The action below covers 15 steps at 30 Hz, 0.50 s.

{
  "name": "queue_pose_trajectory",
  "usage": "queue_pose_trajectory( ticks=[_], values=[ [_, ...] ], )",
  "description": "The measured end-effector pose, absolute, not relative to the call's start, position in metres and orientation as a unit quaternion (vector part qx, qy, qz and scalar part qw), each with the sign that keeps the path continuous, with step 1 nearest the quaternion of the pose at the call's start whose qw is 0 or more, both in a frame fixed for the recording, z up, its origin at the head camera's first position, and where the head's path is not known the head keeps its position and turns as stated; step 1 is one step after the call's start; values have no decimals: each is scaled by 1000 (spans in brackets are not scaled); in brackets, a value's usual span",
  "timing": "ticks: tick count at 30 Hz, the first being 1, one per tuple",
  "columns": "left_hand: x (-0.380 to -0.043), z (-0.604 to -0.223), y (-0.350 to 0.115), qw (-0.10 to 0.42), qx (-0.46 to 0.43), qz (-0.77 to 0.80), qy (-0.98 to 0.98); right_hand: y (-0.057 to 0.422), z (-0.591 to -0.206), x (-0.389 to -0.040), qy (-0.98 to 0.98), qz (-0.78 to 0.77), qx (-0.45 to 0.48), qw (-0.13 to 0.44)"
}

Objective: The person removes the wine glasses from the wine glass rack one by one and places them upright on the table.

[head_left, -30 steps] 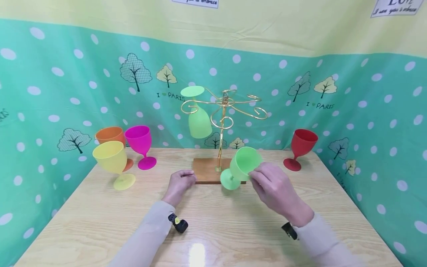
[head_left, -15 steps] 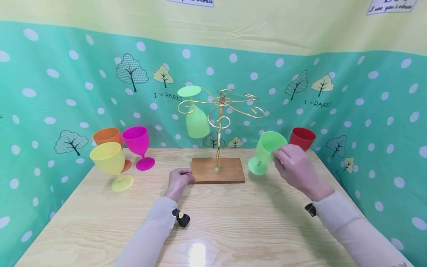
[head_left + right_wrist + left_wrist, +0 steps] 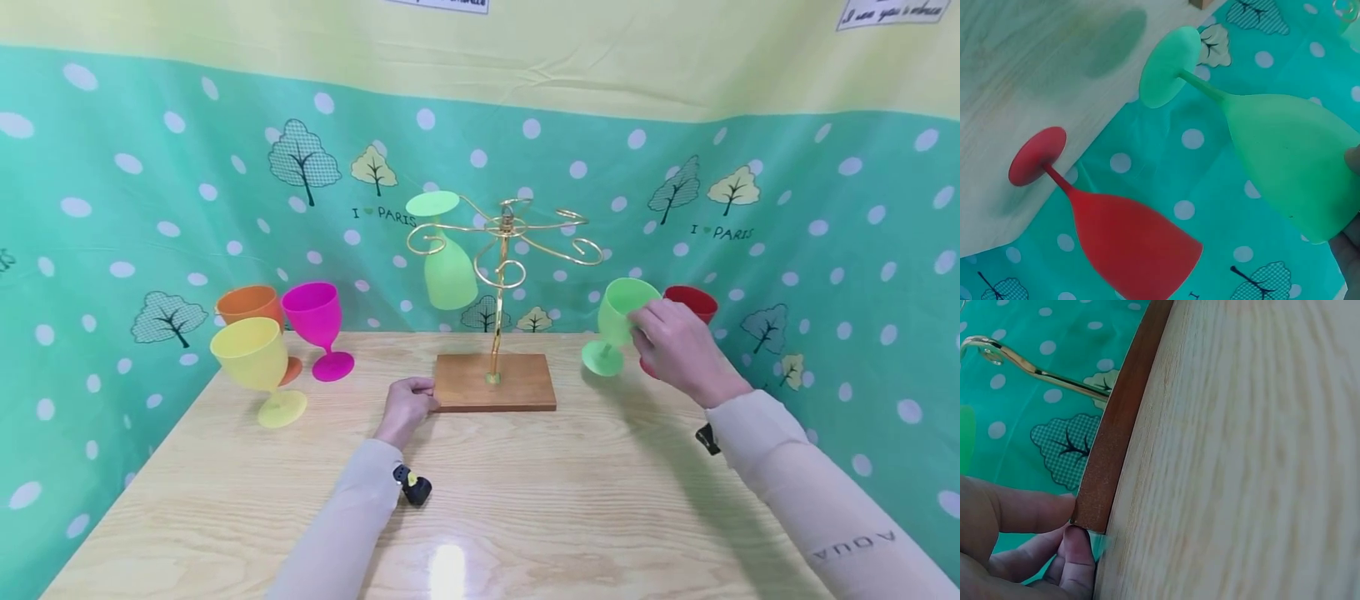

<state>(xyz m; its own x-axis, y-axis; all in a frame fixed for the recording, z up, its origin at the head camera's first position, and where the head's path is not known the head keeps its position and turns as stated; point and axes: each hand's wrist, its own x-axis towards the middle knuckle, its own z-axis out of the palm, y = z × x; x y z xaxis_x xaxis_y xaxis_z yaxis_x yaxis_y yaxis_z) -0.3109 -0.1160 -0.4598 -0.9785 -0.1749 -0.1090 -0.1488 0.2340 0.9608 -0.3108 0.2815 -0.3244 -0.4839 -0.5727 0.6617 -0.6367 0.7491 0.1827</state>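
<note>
My right hand (image 3: 686, 346) pinches the rim of a light green plastic goblet (image 3: 617, 321), which it holds bowl up, slightly tilted. In the right wrist view the foot of this goblet stands apart from its shadow, off the table. Close beside it is a red goblet (image 3: 1125, 240), partly covered by my hand in the head view. My left hand (image 3: 407, 410) pinches the left end of the wooden base (image 3: 517, 383) of a gold wire goblet stand (image 3: 498, 308). Another green goblet (image 3: 448, 275) hangs upside down by its foot from a left arm of the stand.
On the left of the wooden table (image 3: 517, 500) stand a yellow goblet (image 3: 251, 354), a magenta goblet (image 3: 313, 317) and an orange goblet (image 3: 247, 302), the last partly behind the yellow one. A green dotted cloth (image 3: 847, 275) walls the back and sides.
My right hand has carried the green goblet from in front of the stand's base to the right and back, beside the red goblet. The left hand has stayed at the base.
</note>
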Motion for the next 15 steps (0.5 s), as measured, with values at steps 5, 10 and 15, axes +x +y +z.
queue_pose_trajectory(
  ticks=[5, 10, 15],
  values=[
    [-312, -460, -116, 8, 110, -606, -788, 281, -322, -322, -876, 38, 334, 347],
    [-312, -459, -115, 7, 113, -606, -788, 281, -325, -331, -900, 25, 302, 315],
    [-311, -458, -114, 0, 114, -606, -787, 284, -331, -341, -921, 17, 263, 287]
  ],
)
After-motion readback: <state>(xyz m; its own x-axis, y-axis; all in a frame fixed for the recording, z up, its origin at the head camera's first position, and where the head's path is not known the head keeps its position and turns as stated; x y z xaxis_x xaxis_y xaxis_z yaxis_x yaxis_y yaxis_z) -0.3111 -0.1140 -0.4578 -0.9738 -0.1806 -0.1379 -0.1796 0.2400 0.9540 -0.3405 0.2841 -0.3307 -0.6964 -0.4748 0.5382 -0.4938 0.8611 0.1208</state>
